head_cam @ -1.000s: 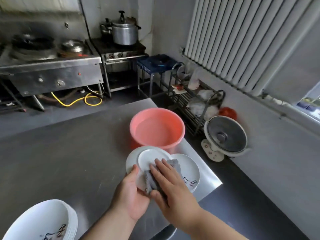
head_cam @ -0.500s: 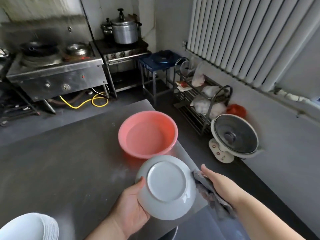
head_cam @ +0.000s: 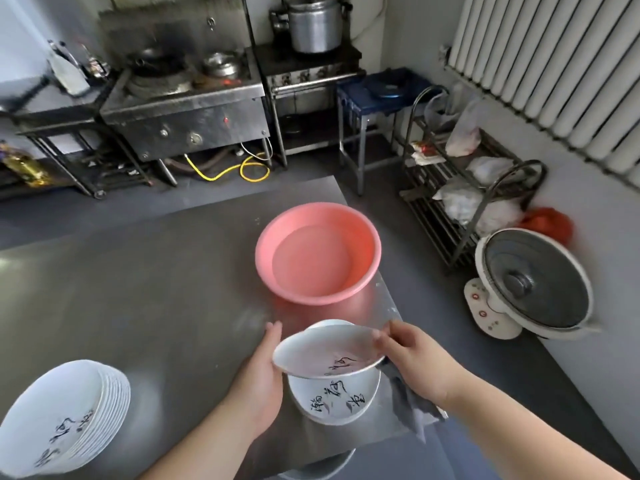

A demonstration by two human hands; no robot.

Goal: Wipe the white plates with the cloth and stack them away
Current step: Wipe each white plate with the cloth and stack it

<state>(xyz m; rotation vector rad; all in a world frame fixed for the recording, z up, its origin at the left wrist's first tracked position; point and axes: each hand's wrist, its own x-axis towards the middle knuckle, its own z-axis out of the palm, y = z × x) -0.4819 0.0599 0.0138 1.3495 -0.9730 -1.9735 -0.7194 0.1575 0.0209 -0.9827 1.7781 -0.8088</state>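
At the near right corner of the steel table [head_cam: 138, 289]: one white plate [head_cam: 325, 351], tilted, lettering up, just above a second plate [head_cam: 332, 400] lying flat. Your left hand [head_cam: 259, 379] grips its left rim. Your right hand [head_cam: 412, 362] pinches the right rim, grey cloth [head_cam: 408, 407] hanging beneath it. Behind: pink basin [head_cam: 363, 237]. Far left: stacked plates [head_cam: 62, 417].

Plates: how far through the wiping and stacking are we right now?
Done, apparently: a tall stack of plates sits at the near left of the table. In hand: the left hand and right hand hold the lifted plate by opposite rims, face up, with the cloth under the right hand. Left: at least one waiting plate lies beneath it, near the pink basin. I cannot tell whether more lie under it.
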